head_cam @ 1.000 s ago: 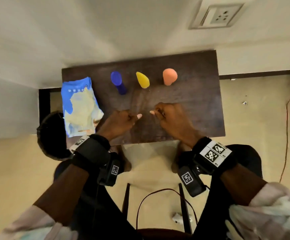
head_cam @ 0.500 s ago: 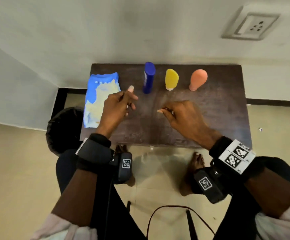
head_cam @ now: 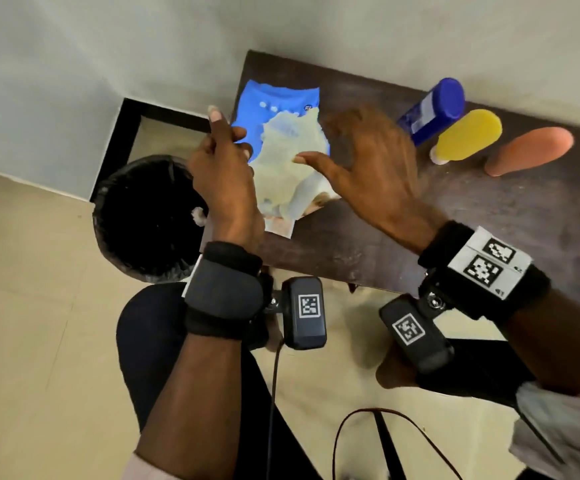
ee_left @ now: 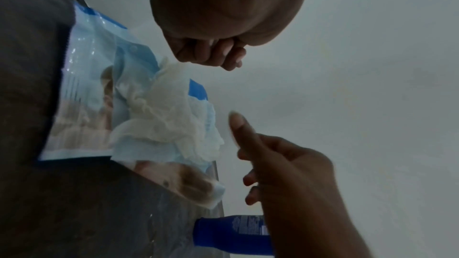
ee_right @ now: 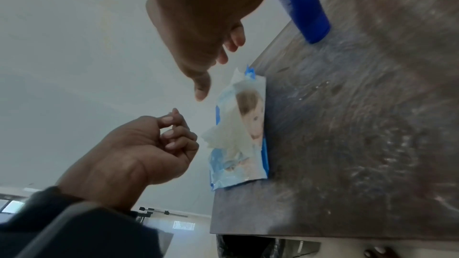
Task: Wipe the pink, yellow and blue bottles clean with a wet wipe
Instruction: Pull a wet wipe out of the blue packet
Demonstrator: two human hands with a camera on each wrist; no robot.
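A blue wet-wipe pack (head_cam: 278, 105) lies at the left end of the dark table (head_cam: 454, 230), with a crumpled white wipe (head_cam: 288, 161) sticking out of its opening. My left hand (head_cam: 229, 128) hovers at the pack's left edge, index finger pointing up, the other fingers curled, holding nothing. My right hand (head_cam: 326, 145) is spread above the pack's right side, thumb over the wipe. In the left wrist view the wipe (ee_left: 168, 113) sits just below the left hand's curled fingers (ee_left: 211, 54). The blue bottle (head_cam: 433, 109), yellow bottle (head_cam: 468, 136) and pink bottle (head_cam: 530, 150) stand in a row to the right.
A black bin (head_cam: 143, 216) with a dark liner stands on the floor just left of the table, below my left hand. The wall runs close behind the table. A cable (head_cam: 350, 431) loops on the tiled floor near my legs.
Both hands moved left from the table's middle to the wipe pack. My head turned left, so the pack now sits in the centre of the view and the bottles at the right.
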